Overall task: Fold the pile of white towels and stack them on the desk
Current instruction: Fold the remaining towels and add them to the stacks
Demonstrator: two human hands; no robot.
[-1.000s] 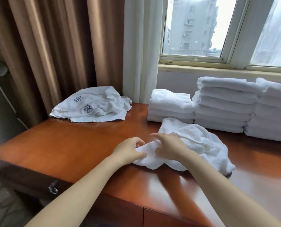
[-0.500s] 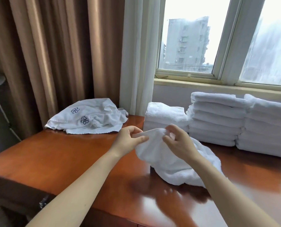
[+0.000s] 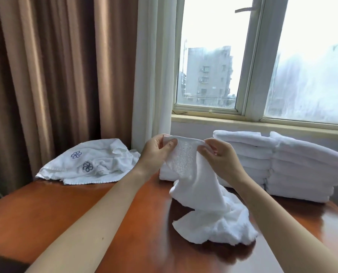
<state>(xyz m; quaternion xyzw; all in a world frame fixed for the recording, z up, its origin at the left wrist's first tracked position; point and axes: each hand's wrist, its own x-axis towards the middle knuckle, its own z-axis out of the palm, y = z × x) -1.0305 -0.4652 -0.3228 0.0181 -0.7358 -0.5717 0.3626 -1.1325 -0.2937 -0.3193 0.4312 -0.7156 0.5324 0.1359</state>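
A white towel (image 3: pixel 199 196) hangs from both my hands above the wooden desk (image 3: pixel 65 209), its lower part still crumpled on the desktop. My left hand (image 3: pixel 157 152) pinches the towel's top edge at the left. My right hand (image 3: pixel 219 154) pinches the same edge a short way to the right. Behind them lie stacks of folded white towels: a low stack (image 3: pixel 164 174) mostly hidden by the hands, a taller stack (image 3: pixel 250 154), and another stack (image 3: pixel 306 166) at the right. A loose pile of unfolded towels (image 3: pixel 89 162) with blue emblems lies at the back left.
Brown curtains (image 3: pixel 56 75) and a white sheer curtain (image 3: pixel 154 66) hang behind the desk. A window sill (image 3: pixel 262 125) runs above the stacks. The desk's left edge drops off near the curtain.
Both hands have lifted the towel's edge from the desktop up to about sill height, and the towel now hangs stretched between them. The camera has tilted upward.
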